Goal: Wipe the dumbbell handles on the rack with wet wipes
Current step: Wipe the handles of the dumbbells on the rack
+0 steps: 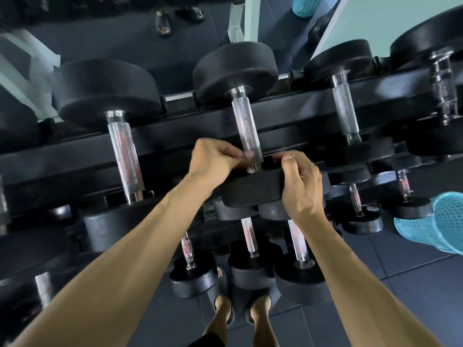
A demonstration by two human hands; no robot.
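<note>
Head view — left hand (213, 160) fingers pinch the dumbbell handle (246, 126); right hand (302, 186) fingers grip its near weight head (253, 187).

Black dumbbell heads (235, 71) are flanking silver handles (246, 126) showing cross-hatched knurling; a turquoise mesh basket (436, 224) is lying on dark grey floor tiles (375, 284).

Bare forearms; dark slide sandals (260, 309); black shorts (208, 340)

Both hands crowd the near end of the middle dumbbell handle (246, 123), left hand (214, 160) pinching it, right hand (300, 182) curled over the near weight (253, 189), upper handle bare, open gaps beside it, blue basket (436, 221) on floor at right
</note>
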